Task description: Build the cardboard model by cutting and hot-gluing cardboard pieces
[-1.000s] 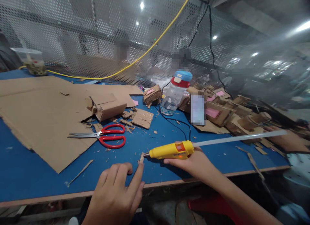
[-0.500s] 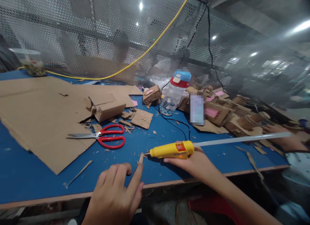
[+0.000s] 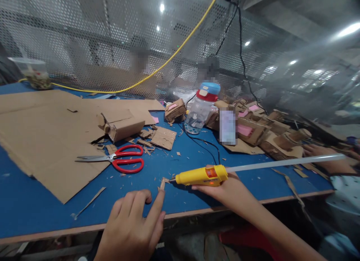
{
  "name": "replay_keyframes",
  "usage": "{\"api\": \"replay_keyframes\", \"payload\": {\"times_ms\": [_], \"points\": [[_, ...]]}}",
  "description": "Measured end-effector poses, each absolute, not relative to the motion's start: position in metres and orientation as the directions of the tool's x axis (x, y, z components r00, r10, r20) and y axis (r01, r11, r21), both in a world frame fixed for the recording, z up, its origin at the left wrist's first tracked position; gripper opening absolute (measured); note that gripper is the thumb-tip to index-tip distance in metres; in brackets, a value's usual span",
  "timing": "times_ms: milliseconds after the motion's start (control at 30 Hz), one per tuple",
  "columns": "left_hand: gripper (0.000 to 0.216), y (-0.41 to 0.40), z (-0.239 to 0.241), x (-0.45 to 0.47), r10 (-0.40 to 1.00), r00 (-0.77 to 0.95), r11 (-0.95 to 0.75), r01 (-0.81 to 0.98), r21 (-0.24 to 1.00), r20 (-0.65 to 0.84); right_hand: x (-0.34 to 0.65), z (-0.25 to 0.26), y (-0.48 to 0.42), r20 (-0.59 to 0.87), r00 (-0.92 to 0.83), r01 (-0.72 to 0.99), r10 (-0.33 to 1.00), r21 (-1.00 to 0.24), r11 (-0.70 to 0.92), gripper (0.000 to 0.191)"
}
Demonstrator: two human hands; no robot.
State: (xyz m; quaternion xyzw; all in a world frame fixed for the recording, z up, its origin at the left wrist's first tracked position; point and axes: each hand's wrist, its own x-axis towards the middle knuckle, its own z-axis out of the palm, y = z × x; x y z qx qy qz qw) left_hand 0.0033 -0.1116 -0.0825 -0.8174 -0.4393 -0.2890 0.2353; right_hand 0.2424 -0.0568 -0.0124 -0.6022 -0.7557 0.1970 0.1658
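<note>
My right hand is wrapped round a yellow hot glue gun, whose orange light glows. A long translucent glue stick sticks out of its back end. The gun's metal nozzle points left at a small bent cardboard scrap on the blue table. My left hand rests at the table's near edge, index finger stretched out and its tip on that scrap, the other fingers loosely bent. Whether the nozzle touches the scrap I cannot tell. Red-handled scissors lie part open beyond my left hand.
A large cardboard sheet covers the left, with a folded cardboard box on it. A water bottle and a phone-like screen stand behind, near cardboard models. Another person's hand is at the right.
The glue gun's nozzle has shifted very slightly to the right relative to the scrap, showing more of the scrap's bent end. My left index finger stays on it.
</note>
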Motion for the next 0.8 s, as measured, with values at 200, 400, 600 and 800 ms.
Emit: {"api": "replay_keyframes", "payload": {"times_ms": [200, 400, 600, 800], "points": [[0.03, -0.11, -0.083, 0.003, 0.581, 0.453, -0.504, 0.853, -0.138, 0.676, 0.244, -0.015, -0.056, 0.017, -0.211, 0.88, 0.977, -0.432, 0.198, 0.015], [0.031, -0.109, -0.084, 0.002, 0.572, 0.472, -0.525, 0.839, -0.143, 0.671, 0.24, -0.008, -0.056, 0.014, -0.249, 0.829, 0.968, -0.514, 0.22, 0.014], [0.032, -0.109, -0.085, 0.0, 0.553, 0.481, -0.533, 0.832, -0.155, 0.68, 0.237, -0.004, -0.049, 0.054, -0.018, 0.719, 0.998, -0.693, 0.051, 0.022], [0.035, -0.11, -0.085, 0.001, 0.545, 0.484, -0.522, 0.835, -0.175, 0.685, 0.224, 0.014, 0.002, 0.023, -0.034, 0.668, 0.999, -0.743, 0.04, 0.024]]}}
